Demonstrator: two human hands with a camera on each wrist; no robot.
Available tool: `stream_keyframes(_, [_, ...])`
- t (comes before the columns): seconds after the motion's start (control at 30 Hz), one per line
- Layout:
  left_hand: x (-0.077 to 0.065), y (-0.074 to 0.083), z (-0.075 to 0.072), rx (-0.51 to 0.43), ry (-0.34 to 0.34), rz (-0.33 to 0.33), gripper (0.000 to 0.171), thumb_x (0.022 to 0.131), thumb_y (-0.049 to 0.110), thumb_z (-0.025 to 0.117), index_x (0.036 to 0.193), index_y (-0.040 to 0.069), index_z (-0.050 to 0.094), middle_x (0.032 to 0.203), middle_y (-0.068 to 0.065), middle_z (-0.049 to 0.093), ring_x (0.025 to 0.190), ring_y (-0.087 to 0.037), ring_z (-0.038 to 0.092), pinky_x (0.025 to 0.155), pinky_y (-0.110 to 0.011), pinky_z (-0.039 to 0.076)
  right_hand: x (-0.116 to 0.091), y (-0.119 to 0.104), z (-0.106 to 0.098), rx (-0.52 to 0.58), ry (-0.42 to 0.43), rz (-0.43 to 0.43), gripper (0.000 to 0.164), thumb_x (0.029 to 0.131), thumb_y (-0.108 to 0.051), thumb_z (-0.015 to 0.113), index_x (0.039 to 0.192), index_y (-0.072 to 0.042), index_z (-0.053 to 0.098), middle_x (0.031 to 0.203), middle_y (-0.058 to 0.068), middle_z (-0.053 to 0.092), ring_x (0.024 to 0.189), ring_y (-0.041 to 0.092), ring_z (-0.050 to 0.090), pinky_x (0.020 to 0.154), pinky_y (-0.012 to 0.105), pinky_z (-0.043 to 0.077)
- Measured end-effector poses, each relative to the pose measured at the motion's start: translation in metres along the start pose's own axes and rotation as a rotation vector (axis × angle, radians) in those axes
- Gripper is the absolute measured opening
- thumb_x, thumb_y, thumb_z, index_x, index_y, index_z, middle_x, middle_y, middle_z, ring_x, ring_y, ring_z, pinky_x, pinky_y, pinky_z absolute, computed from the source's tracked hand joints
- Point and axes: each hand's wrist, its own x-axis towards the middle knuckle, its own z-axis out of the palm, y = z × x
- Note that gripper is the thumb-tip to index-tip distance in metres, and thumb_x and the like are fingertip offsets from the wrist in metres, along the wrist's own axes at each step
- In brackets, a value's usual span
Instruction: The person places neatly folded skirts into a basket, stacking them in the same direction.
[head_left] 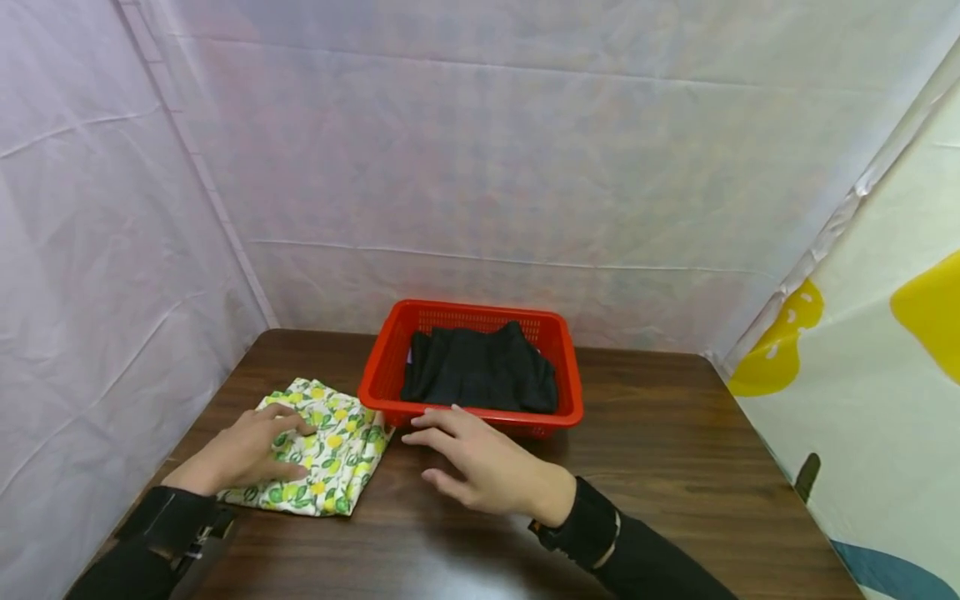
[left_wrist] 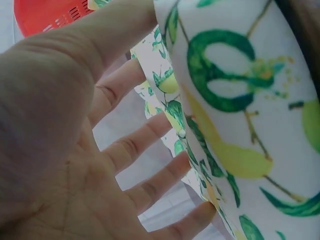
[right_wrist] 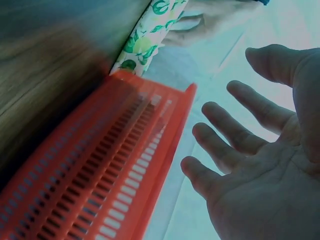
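In the head view, my left hand [head_left: 251,450] rests on a folded white cloth [head_left: 333,454] printed with lemons and green leaves. The left wrist view shows the spread fingers [left_wrist: 142,145] touching the cloth's surface. My right hand [head_left: 487,467] hovers over the table just in front of a red plastic basket [head_left: 574,392], its fingers apart and holding nothing. From the right wrist, those fingers [right_wrist: 235,120] appear beside the basket's slotted wall [right_wrist: 110,170]. A folded black garment [head_left: 480,371] lies inside the basket.
The dark brown wooden table [head_left: 660,467] carries the basket near its back edge, with the lemon cloth at its left front corner. White fabric walls [head_left: 487,167] stand behind and at the sides. Yellow shapes [head_left: 780,350] mark the right wall.
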Motion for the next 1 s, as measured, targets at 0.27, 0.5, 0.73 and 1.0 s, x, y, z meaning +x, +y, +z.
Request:
stream_keyframes(0.27, [-0.013, 0.002, 0.004, -0.066, -0.006, 0.084, 0.056, 0.093, 0.045, 0.099, 0.139, 0.024, 0.076, 0.157, -0.024, 0.060, 0.137, -0.063, 0.057, 0.088, -0.071, 0.063, 0.014, -0.013, 0.011, -0.043, -0.072, -0.055, 0.051, 0.118, -0.033, 0.073, 0.165, -0.018, 0.062, 0.174, 0.007, 0.061, 0.166, 0.024, 0.054, 0.143, 0.054, 0.039])
stream_keyframes(0.5, [-0.019, 0.017, 0.012, -0.079, 0.005, 0.135, 0.060, 0.089, 0.045, 0.101, 0.141, 0.023, 0.078, 0.155, -0.021, 0.062, 0.134, -0.054, 0.061, 0.090, -0.068, 0.064, 0.022, -0.023, 0.027, -0.100, -0.223, -0.064, 0.057, 0.121, -0.037, 0.065, 0.174, -0.019, 0.052, 0.180, 0.008, 0.054, 0.174, 0.028, 0.045, 0.143, 0.056, 0.038])
stream_keyframes(0.73, [-0.016, 0.043, 0.025, -0.082, 0.017, 0.179, 0.061, 0.088, 0.048, 0.102, 0.140, 0.026, 0.079, 0.157, -0.018, 0.063, 0.136, -0.051, 0.061, 0.092, -0.066, 0.065, 0.023, -0.027, 0.035, -0.103, -0.363, -0.024, 0.058, 0.122, -0.047, 0.062, 0.174, -0.024, 0.054, 0.180, 0.001, 0.055, 0.175, 0.030, 0.044, 0.142, 0.054, 0.041])
stream_keyframes(1.0, [-0.011, 0.070, 0.034, -0.097, 0.001, 0.186, 0.065, 0.089, 0.052, 0.101, 0.146, 0.031, 0.078, 0.160, -0.015, 0.062, 0.136, -0.048, 0.060, 0.090, -0.077, 0.060, 0.009, -0.016, 0.037, -0.045, -0.407, 0.076, 0.047, 0.120, -0.054, 0.061, 0.158, -0.028, 0.070, 0.161, -0.007, 0.067, 0.151, 0.013, 0.064, 0.132, 0.045, 0.052])
